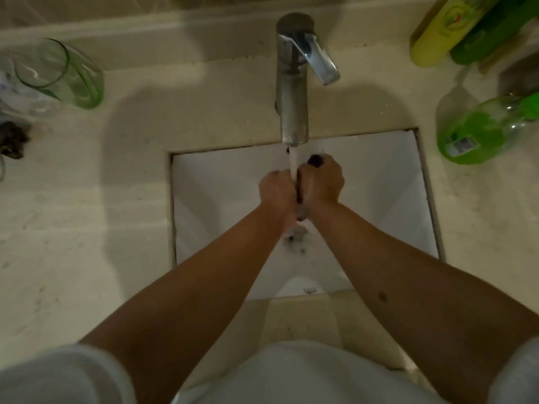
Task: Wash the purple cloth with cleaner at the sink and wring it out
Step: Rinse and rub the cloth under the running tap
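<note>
Over the white sink [379, 182], my left hand [277, 191] and my right hand [320, 179] press together as fists around the purple cloth [315, 160]. Only a dark tip of the cloth shows above my right fist, and a thin dark strip shows between the two hands. The rest is hidden inside my fingers. Water runs from the metal faucet [293, 91] straight down onto the gap between my hands. Below them, water splashes at the drain [296, 240].
A green glass tumbler [67, 74] lies on the counter [87, 228] at the left, beside clear plastic. At the right stand a green liquid bottle [478, 132], a yellow bottle [443, 33] and a darker green one [493, 30]. A dark clump [13, 139] sits at the far left.
</note>
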